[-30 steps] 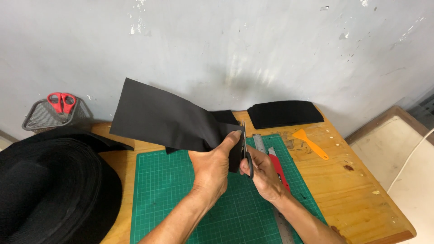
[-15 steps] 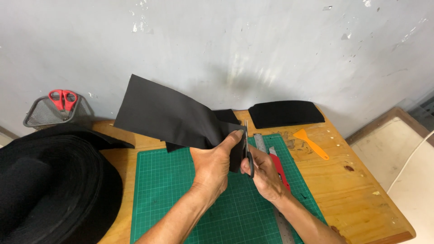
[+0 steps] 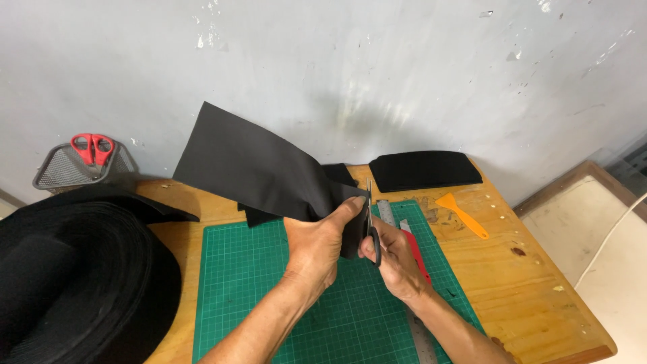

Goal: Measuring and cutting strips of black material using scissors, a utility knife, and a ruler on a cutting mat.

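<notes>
Nearest, the left hand (image 3: 317,246) pinches a black fabric strip (image 3: 259,167) that rises up and away to its left. Just right of it, the right hand (image 3: 394,259) grips scissors (image 3: 371,222), blades seemingly at the strip's edge. Below lies a green cutting mat (image 3: 256,296); beyond the right hand, an orange scraper (image 3: 461,216) rests on the tabletop (image 3: 532,283).
</notes>
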